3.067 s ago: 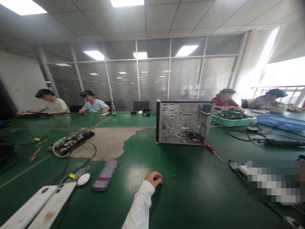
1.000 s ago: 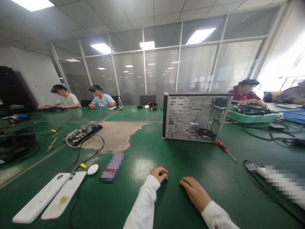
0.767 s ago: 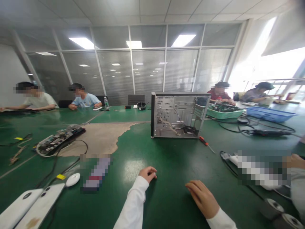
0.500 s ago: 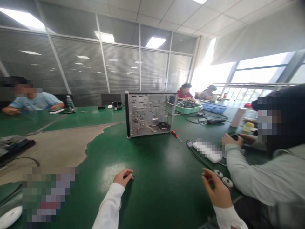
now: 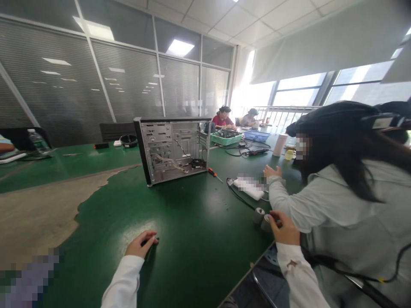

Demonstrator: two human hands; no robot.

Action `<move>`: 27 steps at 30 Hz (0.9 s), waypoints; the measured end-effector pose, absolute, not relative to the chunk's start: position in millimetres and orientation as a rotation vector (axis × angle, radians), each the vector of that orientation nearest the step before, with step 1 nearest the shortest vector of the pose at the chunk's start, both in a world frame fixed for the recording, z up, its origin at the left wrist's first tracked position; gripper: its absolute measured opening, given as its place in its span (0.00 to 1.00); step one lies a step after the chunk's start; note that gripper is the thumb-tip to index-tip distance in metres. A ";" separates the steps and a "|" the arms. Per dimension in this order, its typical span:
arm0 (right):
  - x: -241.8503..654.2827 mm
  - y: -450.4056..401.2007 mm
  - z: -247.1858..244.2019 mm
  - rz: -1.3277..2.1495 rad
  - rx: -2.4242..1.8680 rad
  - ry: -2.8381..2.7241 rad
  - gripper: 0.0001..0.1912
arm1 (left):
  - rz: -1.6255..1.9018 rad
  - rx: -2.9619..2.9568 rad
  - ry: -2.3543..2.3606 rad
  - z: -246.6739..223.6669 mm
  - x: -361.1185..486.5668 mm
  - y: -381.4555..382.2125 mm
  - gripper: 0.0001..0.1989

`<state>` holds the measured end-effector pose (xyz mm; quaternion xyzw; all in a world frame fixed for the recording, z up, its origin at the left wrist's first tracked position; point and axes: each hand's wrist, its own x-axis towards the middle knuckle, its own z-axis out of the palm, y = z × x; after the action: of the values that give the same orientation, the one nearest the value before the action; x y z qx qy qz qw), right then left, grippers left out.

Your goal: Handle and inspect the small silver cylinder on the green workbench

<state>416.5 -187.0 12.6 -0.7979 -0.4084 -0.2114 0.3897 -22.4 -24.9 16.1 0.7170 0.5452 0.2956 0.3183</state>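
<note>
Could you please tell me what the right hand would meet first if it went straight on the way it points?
Probably the nearer roll, just ahead of the right hand; depth leaves unclear whether they touch. The other roll stands beyond.

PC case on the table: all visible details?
The PC case is a silvery, metal-looking frame with a black panel along its left edge. Its open side faces the camera, showing drive bays, pale cables and a black fan low right. It stands on the green table; a screwdriver lies by its lower right corner, contact unclear.
</note>
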 end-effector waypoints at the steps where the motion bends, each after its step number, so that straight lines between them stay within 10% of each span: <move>1: 416.0 -187.5 12.8 -0.536 -2.030 -1.033 0.19 | 0.776 1.882 1.426 16.3 -22.5 -25.1 0.15; 19: 414.0 -175.5 -3.8 -0.581 -2.091 -1.263 0.25 | 0.812 1.808 1.450 10.7 -25.1 -19.4 0.19; 27: 414.9 -150.4 39.0 -0.099 -2.550 -1.453 0.19 | 0.832 1.800 1.431 8.9 -24.9 -18.8 0.21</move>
<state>414.9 -150.4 39.0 -0.8638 -0.4922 -0.0334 0.1022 -24.9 -18.8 8.9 0.6919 0.5501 0.3199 0.3411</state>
